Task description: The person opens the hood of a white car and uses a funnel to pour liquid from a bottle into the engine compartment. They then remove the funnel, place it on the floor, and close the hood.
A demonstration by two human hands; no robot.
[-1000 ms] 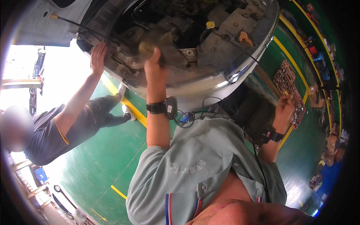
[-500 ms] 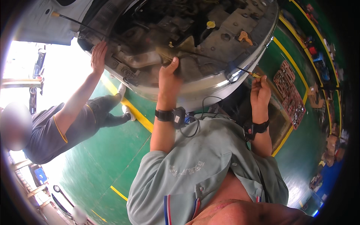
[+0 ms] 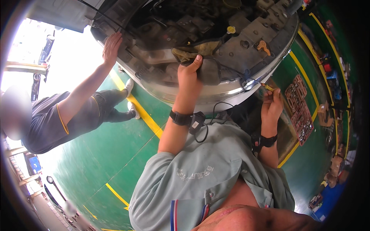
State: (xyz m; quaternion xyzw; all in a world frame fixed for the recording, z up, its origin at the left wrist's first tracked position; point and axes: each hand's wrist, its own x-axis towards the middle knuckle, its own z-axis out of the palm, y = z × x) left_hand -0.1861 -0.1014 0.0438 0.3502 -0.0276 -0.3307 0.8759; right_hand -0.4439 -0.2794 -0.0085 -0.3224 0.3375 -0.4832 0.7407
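Observation:
My right hand [image 3: 272,106], fingers pinched together, holds the yellow end of a thin dark dipstick [image 3: 268,87] at the car's front edge. Its rod runs left, slightly bowed, over the front panel toward my left hand [image 3: 189,77]. That hand is closed, thumb up, around a dirty olive-brown cloth [image 3: 206,48]; a dark grey flap hangs beside the thumb. Where the rod meets the cloth is hard to make out. Both hands are over the front of the open engine bay [image 3: 162,30].
A co-worker's hand [image 3: 112,48] rests on the car's left edge. A yellow cap [image 3: 231,29] and an orange plastic piece [image 3: 263,47] sit in the engine bay. On the right lies an open red tool case [image 3: 302,123]. Shelving [image 3: 331,77] with parts lines the far right.
The whole view has shifted, with the car sitting further right and lower. The dipstick's rod looks more bowed, and more of the cloth shows by my left thumb. Both hands keep their holds.

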